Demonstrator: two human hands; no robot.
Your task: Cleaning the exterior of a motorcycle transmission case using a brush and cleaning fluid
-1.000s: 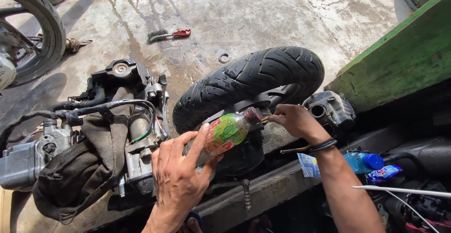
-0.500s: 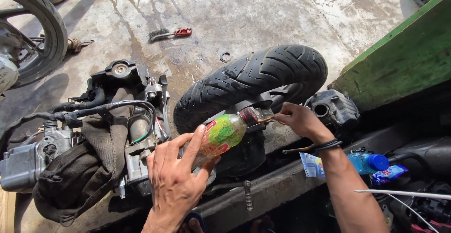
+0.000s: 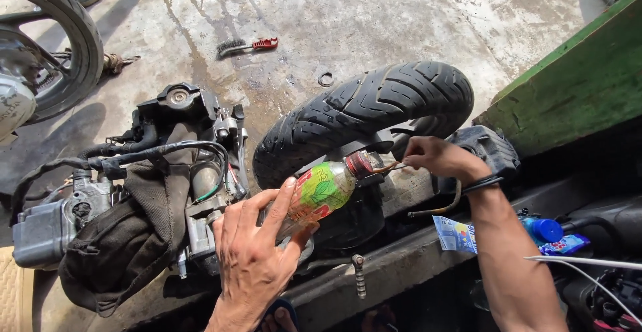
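Observation:
My left hand (image 3: 254, 258) grips a clear plastic bottle (image 3: 319, 191) with a green, yellow and red label, tilted with its red-capped neck pointing right. A thin tube runs from the bottle's neck to my right hand (image 3: 438, 158), which pinches the tube's end beside a black scooter tyre (image 3: 364, 115). The bottle hangs in front of the wheel's hub. To the left lies a scooter engine (image 3: 180, 171) with black hoses and a dark cloth draped over it.
A wire brush with a red handle (image 3: 244, 46) and a small metal ring (image 3: 326, 78) lie on the wet concrete floor. Another wheel (image 3: 63, 44) stands at far left. A green wooden board (image 3: 575, 84) rises right. Blue bottle and sachets (image 3: 542, 232) sit lower right.
The view has shifted slightly. Both hands keep their hold, with the bottle and tube staying beside the tyre.

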